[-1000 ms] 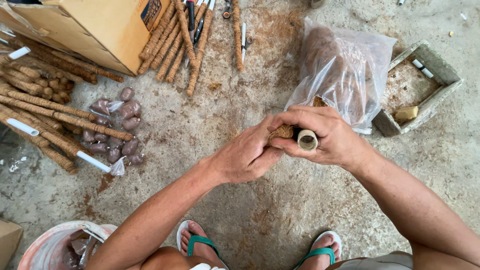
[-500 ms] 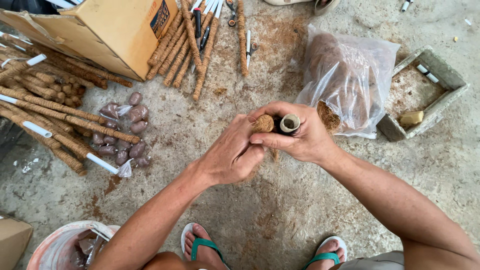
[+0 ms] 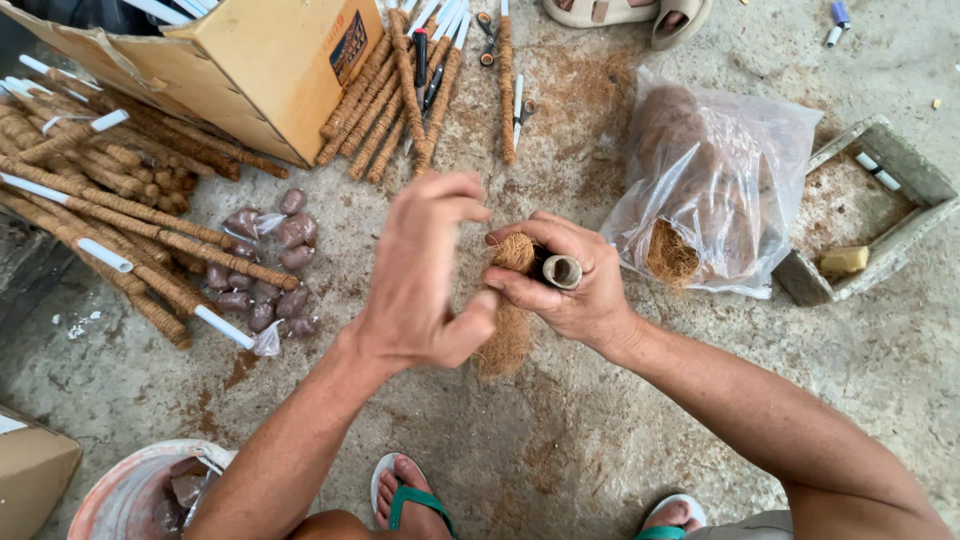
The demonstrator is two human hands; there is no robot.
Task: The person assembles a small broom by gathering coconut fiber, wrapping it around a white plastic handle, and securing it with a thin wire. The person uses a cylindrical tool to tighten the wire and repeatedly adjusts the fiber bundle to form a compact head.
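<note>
While the person's feet in green-strapped sandals rest on the concrete floor at the near edge of the view, both hands work above it at the centre. The right hand is closed around a short tube, its open end facing up, with a tuft of brown coir fibre pinched against the tube's side and trailing down below the fist. The left hand is loosely spread, its fingers lifted clear of the fibre and holding nothing, its thumb just beside the hanging strands. The step in hand appears to be wrapping fibre around the tube; the next move likely calls for the left hand to close on the loose strands and draw them tight around the tube while the right hand keeps the tube steady. Farther left lie small brown packets and a pile of fibre-covered sticks. Farther right, a clear plastic bag of fibre stands open. Beyond these sit a cardboard box and a shallow wooden tray.
</note>
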